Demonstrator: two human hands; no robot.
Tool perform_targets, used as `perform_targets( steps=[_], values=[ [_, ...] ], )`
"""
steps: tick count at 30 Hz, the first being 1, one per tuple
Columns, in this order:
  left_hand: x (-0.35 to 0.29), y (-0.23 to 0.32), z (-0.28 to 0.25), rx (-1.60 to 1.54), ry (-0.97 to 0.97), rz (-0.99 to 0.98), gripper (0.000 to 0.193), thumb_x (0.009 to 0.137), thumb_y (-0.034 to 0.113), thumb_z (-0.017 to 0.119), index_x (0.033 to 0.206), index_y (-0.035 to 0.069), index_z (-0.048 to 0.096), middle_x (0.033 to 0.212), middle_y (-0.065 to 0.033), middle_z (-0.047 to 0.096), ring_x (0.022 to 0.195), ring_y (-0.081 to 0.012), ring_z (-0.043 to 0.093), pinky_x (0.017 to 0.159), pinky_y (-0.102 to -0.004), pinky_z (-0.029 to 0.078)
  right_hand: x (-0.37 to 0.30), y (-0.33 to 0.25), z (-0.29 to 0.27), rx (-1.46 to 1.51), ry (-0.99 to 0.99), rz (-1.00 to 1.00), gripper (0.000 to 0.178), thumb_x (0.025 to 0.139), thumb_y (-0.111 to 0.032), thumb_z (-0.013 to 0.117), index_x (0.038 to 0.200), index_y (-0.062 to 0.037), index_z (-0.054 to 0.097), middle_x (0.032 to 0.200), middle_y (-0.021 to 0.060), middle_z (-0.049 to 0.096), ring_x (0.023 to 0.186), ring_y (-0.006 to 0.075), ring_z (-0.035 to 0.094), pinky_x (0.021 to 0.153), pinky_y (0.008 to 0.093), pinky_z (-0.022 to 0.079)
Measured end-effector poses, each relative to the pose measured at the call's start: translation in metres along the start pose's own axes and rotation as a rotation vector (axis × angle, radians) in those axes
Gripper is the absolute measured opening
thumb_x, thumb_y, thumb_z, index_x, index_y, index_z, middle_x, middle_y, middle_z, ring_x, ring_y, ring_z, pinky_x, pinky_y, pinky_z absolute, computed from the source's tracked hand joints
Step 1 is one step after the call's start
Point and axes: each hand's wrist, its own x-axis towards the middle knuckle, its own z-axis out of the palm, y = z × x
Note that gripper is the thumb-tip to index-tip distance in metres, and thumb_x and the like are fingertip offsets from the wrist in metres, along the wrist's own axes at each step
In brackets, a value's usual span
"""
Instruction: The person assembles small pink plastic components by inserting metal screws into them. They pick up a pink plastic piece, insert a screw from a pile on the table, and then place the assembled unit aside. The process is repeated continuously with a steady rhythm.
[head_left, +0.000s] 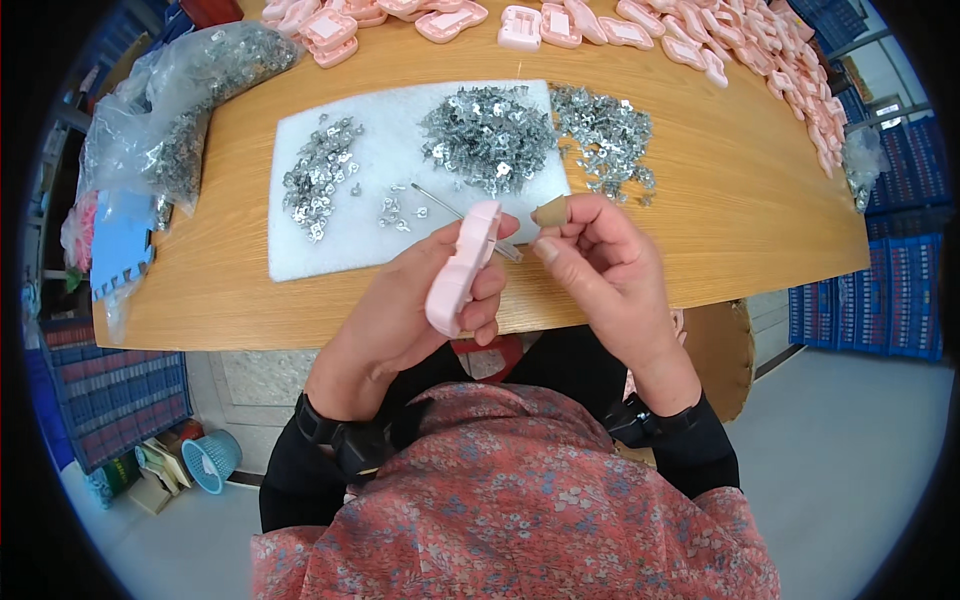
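Observation:
A pale pink plastic shell (pixel 467 265) stands on edge in my left hand (pixel 405 285), its fingers and thumb wrapped round it. Just right of it, above the table's near edge, is my right hand (pixel 615 270), fingers curled and thumb close to the index fingertip. A tan wrap (pixel 549 212) covers that fingertip; anything pinched beneath it is too small to make out. Behind the shell a thin screwdriver (pixel 436 200) lies on the white foam sheet (pixel 330 262), partly hidden by my left hand. Several small metal clips (pixel 395 213) lie loose near its tip.
The sheet bears a large heap of metal pieces (pixel 490 138) and a smaller one (pixel 318 180). More metal pieces (pixel 608 140) spread right of it. Pink shells (pixel 690 40) line the far edge. A clear bag of metal parts (pixel 180 120) sits left, above a blue mat (pixel 122 240).

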Motion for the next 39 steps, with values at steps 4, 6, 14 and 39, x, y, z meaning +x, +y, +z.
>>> perform_targets(
  steps=[4,6,14,39],
  values=[
    [-0.001,-0.002,0.005,-0.014,0.129,0.001,0.047,0.104,0.038,0.042,0.137,0.006,0.047,0.076,0.0017,0.043,0.053,-0.0090,0.040,0.051,-0.0255,0.035,0.005,0.008,0.011,-0.070,0.030,-0.144,0.021,0.089,-0.005,0.070,0.108,-0.0009,0.061,0.087,-0.0010,0.060,0.077,0.0065,0.052,0.071,0.0220,0.045],
    [-0.003,-0.002,0.007,-0.047,0.125,-0.022,0.047,0.104,0.038,0.042,0.138,0.006,0.047,0.077,0.0014,0.044,0.051,-0.0085,0.039,0.050,-0.0239,0.034,0.009,0.008,0.013,-0.095,0.024,-0.161,0.024,0.088,-0.006,0.072,0.109,-0.0009,0.061,0.086,-0.0007,0.059,0.075,0.0069,0.051,0.070,0.0224,0.045],
    [-0.008,-0.003,0.006,-0.180,0.083,-0.096,0.037,0.104,0.039,0.043,0.131,0.015,0.050,0.077,-0.0003,0.044,0.050,-0.0075,0.041,0.044,-0.0218,0.031,0.021,0.001,0.008,-0.115,-0.164,0.063,0.026,0.086,-0.010,0.076,0.106,-0.0013,0.063,0.085,-0.0026,0.059,0.074,0.0037,0.050,0.067,0.0206,0.044],
    [0.006,-0.005,0.029,-0.093,0.346,0.081,0.049,0.103,0.037,0.048,0.140,0.005,0.043,0.076,0.0018,0.046,0.055,-0.0080,0.037,0.052,-0.0248,0.030,-0.009,-0.011,0.027,-0.673,-0.113,-0.592,0.024,0.072,-0.002,0.068,0.095,-0.0094,0.064,0.096,0.0020,0.069,0.088,0.0233,0.061,0.078,0.0354,0.043]
  ],
)
